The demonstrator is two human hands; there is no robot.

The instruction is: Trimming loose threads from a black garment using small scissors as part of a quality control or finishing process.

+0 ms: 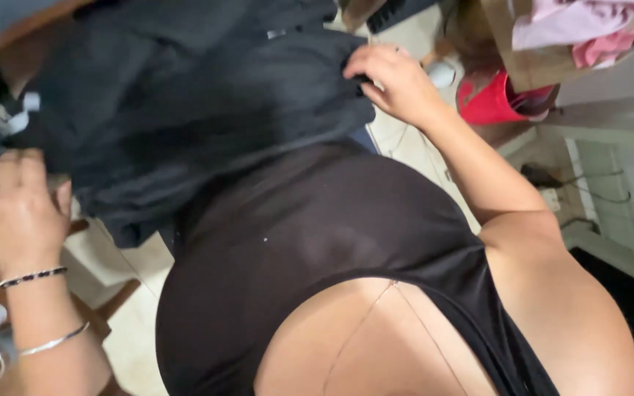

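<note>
A large dark garment hangs spread in front of me, across the upper left of the head view. My right hand pinches its right edge, fingers closed on the cloth. My left hand presses against the garment's left side, fingers together; whether it grips the cloth is hard to tell. Bracelets ring the left wrist. My own black top fills the lower middle of the view.
A red container stands on the floor to the right, under a brown cardboard box holding pink cloth. A power strip with cables lies by white furniture. Wooden chair legs and small items sit at lower left.
</note>
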